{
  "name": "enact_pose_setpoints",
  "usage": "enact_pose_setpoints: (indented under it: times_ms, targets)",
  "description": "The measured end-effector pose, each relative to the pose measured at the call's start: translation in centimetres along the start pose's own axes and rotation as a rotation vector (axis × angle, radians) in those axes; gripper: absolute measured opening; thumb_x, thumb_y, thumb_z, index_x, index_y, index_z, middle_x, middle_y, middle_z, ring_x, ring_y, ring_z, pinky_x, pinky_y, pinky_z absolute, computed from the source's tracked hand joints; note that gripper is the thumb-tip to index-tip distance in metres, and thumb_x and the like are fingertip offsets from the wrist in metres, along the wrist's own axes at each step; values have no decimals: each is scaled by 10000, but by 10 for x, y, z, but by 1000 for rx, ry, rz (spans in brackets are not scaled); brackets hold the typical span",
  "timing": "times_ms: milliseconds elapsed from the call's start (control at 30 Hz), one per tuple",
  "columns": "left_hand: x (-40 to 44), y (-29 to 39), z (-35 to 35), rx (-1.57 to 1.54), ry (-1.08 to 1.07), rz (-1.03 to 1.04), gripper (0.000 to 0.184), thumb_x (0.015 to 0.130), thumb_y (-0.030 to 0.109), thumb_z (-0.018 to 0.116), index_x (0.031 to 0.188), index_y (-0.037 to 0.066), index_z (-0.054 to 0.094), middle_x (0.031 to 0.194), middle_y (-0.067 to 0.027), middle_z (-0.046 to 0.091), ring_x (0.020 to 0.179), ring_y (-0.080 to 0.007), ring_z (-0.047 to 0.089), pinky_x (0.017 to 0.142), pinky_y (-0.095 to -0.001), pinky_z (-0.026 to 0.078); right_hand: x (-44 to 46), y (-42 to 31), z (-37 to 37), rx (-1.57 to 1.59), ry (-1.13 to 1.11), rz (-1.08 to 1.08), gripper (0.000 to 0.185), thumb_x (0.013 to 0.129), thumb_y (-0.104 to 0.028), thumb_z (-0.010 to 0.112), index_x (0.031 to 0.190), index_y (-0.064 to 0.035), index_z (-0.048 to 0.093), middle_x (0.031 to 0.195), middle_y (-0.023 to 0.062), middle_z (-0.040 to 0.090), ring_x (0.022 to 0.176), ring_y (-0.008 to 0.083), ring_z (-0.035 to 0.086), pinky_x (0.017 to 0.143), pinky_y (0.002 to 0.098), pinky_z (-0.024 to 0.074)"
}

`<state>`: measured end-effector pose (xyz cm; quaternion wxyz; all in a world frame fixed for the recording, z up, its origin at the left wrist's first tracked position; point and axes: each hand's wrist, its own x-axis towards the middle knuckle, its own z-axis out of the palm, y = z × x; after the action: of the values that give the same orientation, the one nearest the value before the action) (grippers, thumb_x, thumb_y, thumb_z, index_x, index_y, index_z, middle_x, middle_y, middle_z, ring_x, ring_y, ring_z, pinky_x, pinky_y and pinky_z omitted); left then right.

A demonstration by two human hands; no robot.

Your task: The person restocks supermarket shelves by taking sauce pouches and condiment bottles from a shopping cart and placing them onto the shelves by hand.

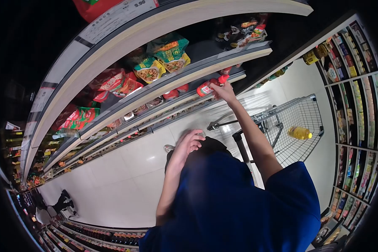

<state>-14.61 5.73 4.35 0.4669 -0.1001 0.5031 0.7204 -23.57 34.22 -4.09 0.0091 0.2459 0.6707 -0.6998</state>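
Note:
A red bottle [205, 89] with a pointed red cap is in my right hand [223, 91], its fingers wrapped round it at the edge of a lower shelf [235, 79]. The bottle lies tilted, cap toward the upper right. My left hand [190, 145] is raised in front of my body, fingers apart and slightly curled, with nothing in it. Green and yellow pouches [170, 54] and red pouches [113, 84] stand on the shelf above. Red-capped items [171, 94] sit on the shelf to the left of the bottle.
A wire shopping cart [300, 113] stands at my right, with a bottle of yellow oil [300, 133] lying in it. Stocked shelves [353, 126] line the far right. At the lower left another person [63, 203] is on the tiled floor [113, 185].

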Motion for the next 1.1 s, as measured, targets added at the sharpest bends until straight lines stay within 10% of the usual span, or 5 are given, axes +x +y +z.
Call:
enact_pose_setpoints:
  times_ms: [767, 1100]
  targets:
    - [-15, -17, 2, -56, 96, 19, 380, 1055, 339, 511, 1238, 20, 608, 981, -49, 699, 782, -85, 611, 713, -226, 498, 78, 49, 10, 211, 174, 273, 354, 779, -375, 858, 966, -123, 694, 714, 78, 692, 532, 166, 648, 495, 302, 559]
    - [-18, -18, 7, -7, 78, 2, 364, 1059, 324, 507, 1236, 24, 613, 990, -44, 696, 811, -84, 615, 737, -222, 493, 91, 48, -6, -562, 390, 0, 635, 747, -463, 841, 1205, -75, 634, 980, 200, 740, 887, 366, 726, 783, 460, 581]
